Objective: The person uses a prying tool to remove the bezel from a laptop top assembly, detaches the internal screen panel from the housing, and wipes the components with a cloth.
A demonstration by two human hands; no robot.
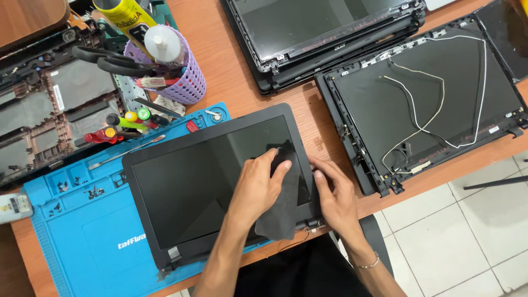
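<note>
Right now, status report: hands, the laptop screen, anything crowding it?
Left hand pressing dark cloth on laptop screen panel. Right hand gripping the panel's right edge. Panel lies on blue mat. Empty lid shell close on the right.

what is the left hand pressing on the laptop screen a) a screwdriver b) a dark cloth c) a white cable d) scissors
b, the left hand presses a dark cloth flat on the laptop screen, while the right hand rests at the panel's edge.
</note>
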